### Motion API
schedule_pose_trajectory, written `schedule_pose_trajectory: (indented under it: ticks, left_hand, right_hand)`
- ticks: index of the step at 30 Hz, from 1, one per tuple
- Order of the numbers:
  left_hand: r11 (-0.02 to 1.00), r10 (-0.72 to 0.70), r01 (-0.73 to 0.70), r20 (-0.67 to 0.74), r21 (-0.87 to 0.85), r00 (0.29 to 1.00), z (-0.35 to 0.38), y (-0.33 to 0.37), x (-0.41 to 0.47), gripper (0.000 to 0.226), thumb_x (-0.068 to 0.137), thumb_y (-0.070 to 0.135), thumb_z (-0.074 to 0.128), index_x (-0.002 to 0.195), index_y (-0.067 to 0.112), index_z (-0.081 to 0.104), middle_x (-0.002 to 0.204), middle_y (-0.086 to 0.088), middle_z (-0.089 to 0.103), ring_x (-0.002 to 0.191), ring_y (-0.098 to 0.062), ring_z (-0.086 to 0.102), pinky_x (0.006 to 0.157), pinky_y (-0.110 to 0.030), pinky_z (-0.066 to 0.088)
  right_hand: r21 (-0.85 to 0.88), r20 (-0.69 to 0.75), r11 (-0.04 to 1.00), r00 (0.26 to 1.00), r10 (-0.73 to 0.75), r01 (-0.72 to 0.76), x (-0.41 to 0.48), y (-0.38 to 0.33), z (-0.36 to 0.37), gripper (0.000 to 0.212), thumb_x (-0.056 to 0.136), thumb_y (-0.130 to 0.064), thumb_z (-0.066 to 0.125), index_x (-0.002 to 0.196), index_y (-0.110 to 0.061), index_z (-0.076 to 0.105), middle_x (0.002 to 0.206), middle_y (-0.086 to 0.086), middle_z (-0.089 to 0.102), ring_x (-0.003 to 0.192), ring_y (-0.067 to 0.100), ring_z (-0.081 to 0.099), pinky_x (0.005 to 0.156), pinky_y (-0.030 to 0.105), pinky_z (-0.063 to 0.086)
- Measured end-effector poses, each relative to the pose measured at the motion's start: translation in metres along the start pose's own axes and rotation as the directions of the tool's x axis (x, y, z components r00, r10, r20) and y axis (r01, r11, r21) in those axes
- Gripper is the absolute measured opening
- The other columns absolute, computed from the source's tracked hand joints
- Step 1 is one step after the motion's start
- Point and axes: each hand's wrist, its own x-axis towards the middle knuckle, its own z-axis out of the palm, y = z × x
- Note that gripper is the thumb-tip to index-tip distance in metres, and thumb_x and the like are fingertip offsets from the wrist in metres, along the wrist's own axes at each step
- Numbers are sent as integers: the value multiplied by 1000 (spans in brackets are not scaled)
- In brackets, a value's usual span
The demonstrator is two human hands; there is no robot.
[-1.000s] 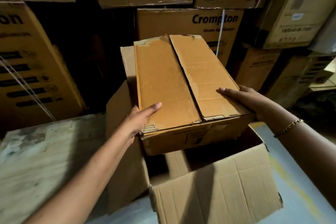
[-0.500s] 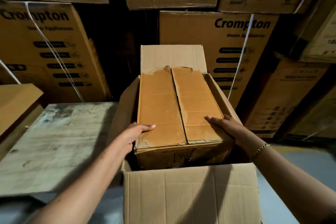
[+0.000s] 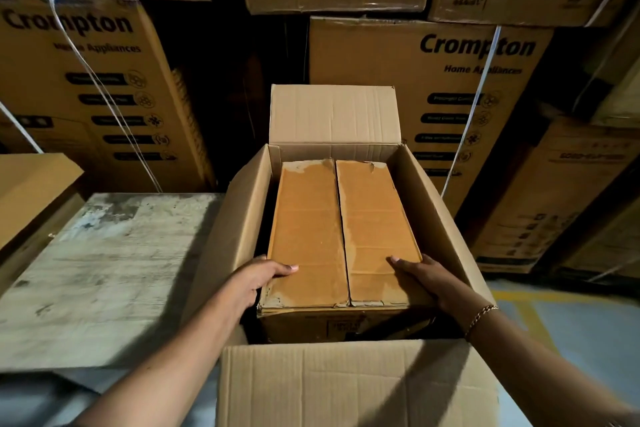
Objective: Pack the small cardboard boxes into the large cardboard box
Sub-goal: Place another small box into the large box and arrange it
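A small orange-brown cardboard box (image 3: 343, 232) with two closed top flaps sits down inside the large open cardboard box (image 3: 349, 388), its top below the big box's rim. My left hand (image 3: 258, 282) grips its near left corner, thumb on top. My right hand (image 3: 424, 279) grips its near right corner, a bracelet at that wrist. The large box's flaps stand open: one upright at the back, one folded toward me, one on each side.
A worn grey wooden surface (image 3: 104, 274) lies to the left of the large box. Another brown box (image 3: 31, 191) is at the far left edge. Stacked printed cartons (image 3: 433, 87) form a wall behind. Bluish floor (image 3: 568, 333) shows at the right.
Both hands lowered the small box from above the large box down into it. It now sits below the rim, with my hands still on its near corners.
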Motion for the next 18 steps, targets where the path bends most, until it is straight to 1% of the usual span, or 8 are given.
schedule_pose_trajectory:
  ticks: [5, 7, 9, 11, 12, 14, 16, 18]
  left_hand:
    - [995, -51, 54, -33, 82, 998, 10, -17, 22, 62, 65, 24, 91, 118, 5, 64, 116, -13, 70, 101, -28, 65, 92, -37, 52]
    - [975, -36, 47, -52, 216, 998, 16, -25, 29, 70, 59, 27, 92, 120, 6, 65, 121, -12, 69, 106, -28, 65, 97, -36, 51]
    - [922, -21, 45, -67, 383, 998, 21, -26, 30, 77, 67, 30, 90, 131, 4, 57, 130, -12, 64, 113, -29, 62, 91, -29, 50]
    - [833, 6, 46, -92, 551, 996, 25, -22, 24, 90, 76, 38, 84, 145, 4, 38, 144, -12, 52, 125, -29, 56, 87, -29, 48]
    - [800, 18, 48, -104, 598, 994, 25, -22, 26, 100, 78, 41, 82, 151, 4, 26, 149, -13, 45, 129, -30, 52, 89, -31, 49]
    - [764, 26, 42, -95, 643, 995, 26, -21, 24, 114, 79, 42, 80, 157, 6, 5, 155, -16, 36, 134, -32, 47, 98, -33, 48]
    - [710, 70, 15, -92, 704, 993, 28, -20, 23, 110, 83, 36, 73, 158, 13, -3, 160, -16, 25, 138, -33, 41, 106, -35, 43]
    - [587, 167, -57, -52, 808, 985, 32, -18, 17, 97, 89, 29, 64, 160, 21, -2, 166, -11, 5, 146, -33, 28, 112, -37, 36]
  right_hand:
    - [-78, -29, 995, 998, 63, -65, 9, 12, 6, 59, 87, -30, 78, 131, -5, 49, 107, 16, 65, 90, 28, 66, 62, 34, 53]
    - [-198, -52, 976, 995, 85, -94, 14, 17, 11, 53, 88, -29, 77, 127, -1, 55, 100, 13, 66, 86, 25, 66, 64, 35, 55]
    - [-259, -26, 961, 996, 87, -91, 19, 19, 14, 49, 88, -22, 77, 127, 3, 60, 98, 13, 69, 85, 24, 67, 79, 42, 59]
    - [-353, -5, 933, 997, 73, -70, 21, 17, 20, 65, 87, -30, 78, 140, -3, 51, 117, 15, 66, 100, 27, 67, 97, 49, 54]
    - [-470, -27, 882, 999, 41, -48, 23, 15, 25, 82, 85, -41, 78, 149, -9, 39, 134, 15, 57, 116, 31, 61, 104, 51, 49]
    - [-745, -67, 666, 989, -130, 37, 21, 8, 39, 101, 84, -65, 66, 160, -21, 16, 163, 9, 25, 143, 36, 35, 113, 54, 38]
    - [-848, 63, 471, 929, -364, 242, 13, -4, 62, 96, 87, -70, 55, 161, -28, 11, 168, 1, 9, 151, 32, 18, 117, 54, 31]
    - [-859, 293, 272, 853, -433, 433, 3, -15, 85, 83, 92, -65, 52, 159, -31, 18, 168, -3, 13, 153, 27, 13, 121, 52, 22]
